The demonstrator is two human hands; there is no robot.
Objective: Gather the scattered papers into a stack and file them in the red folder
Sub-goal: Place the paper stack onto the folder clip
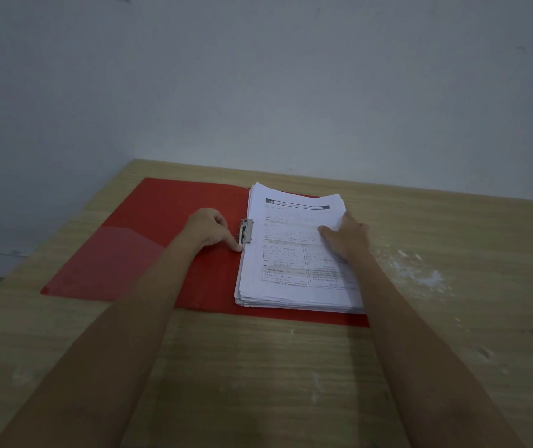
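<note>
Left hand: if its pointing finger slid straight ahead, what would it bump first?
Probably the metal clip, right at the fingertip of the left hand; it may already touch. The edge of the paper stack lies just beyond.

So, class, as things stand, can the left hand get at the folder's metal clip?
Probably yes: the left hand has its forefinger at the metal clip, nothing between them, and the right hand rests flat on the paper stack, clear of it.
</note>
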